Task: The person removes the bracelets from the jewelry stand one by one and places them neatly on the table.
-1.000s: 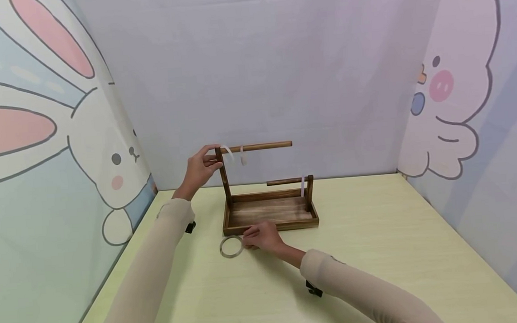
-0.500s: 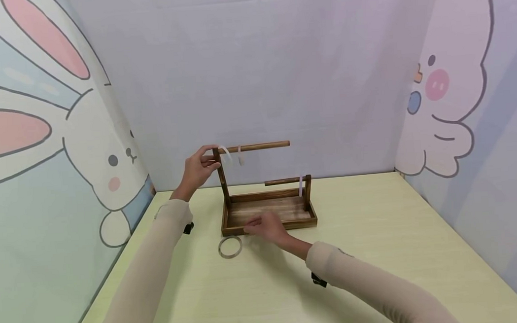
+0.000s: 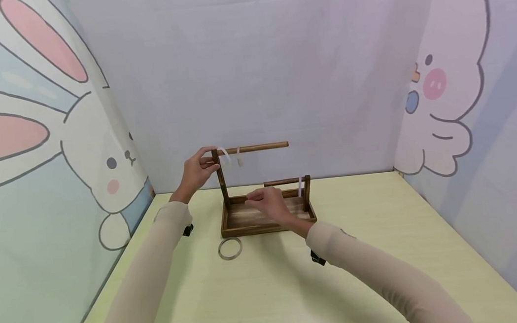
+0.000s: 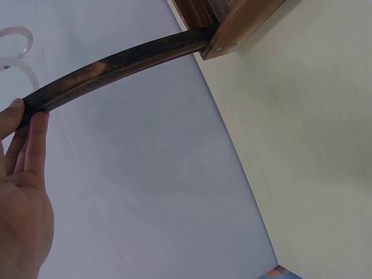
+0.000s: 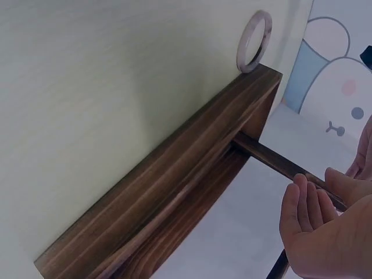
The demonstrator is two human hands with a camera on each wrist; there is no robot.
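A dark wooden jewellery rack stands on the table, with a tall post on the left and a short one on the right. My left hand grips the top of the tall post between thumb and fingers, also seen by the left wrist camera. My right hand is above the rack's tray, fingers loosely bent, with nothing visible in them. Two pale bangles hang on the upper rod, one white bangle by the post. A lavender bangle hangs on the lower rod. A greyish bangle lies on the table before the tray.
The pale yellow table runs around the rack. A plain curtain-like backdrop rises behind it. Side panels with a cartoon rabbit and another cartoon figure flank the table.
My right hand has risen from the table beside the greyish bangle to above the tray. My left hand keeps its grip on the post. The bangles stay in place.
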